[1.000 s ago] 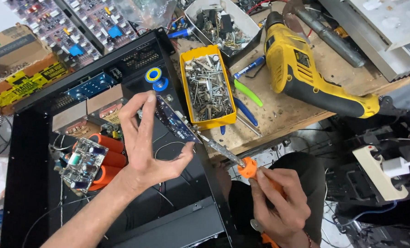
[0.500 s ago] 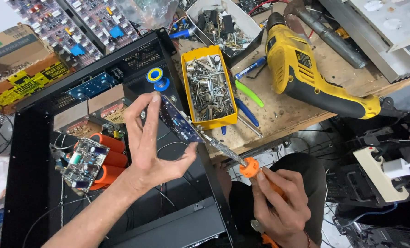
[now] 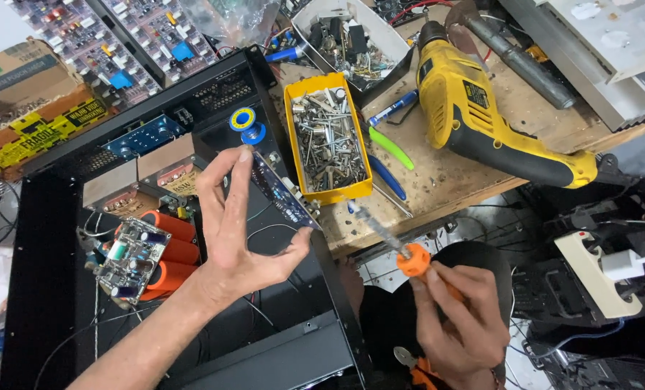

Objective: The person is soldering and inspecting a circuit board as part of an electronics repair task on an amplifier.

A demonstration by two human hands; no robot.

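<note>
The left hand (image 3: 239, 231) pinches a narrow blue circuit board (image 3: 282, 191) between thumb and fingertips at the right wall of the open black chassis (image 3: 41, 238). The right hand (image 3: 456, 318) is closed around an orange-handled screwdriver (image 3: 402, 249), its shaft angled toward the board. On the counter (image 3: 452, 180) just beside lie a yellow tray of screws (image 3: 327, 141) and a yellow drill (image 3: 488, 119); orange capacitors (image 3: 171, 249) sit inside the chassis.

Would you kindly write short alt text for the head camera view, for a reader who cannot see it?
A left hand steadies a narrow circuit board at the edge of an open black chassis, while the right hand drives an orange-handled screwdriver toward it. A yellow tray of screws and a yellow drill lie on the workbench.
</note>
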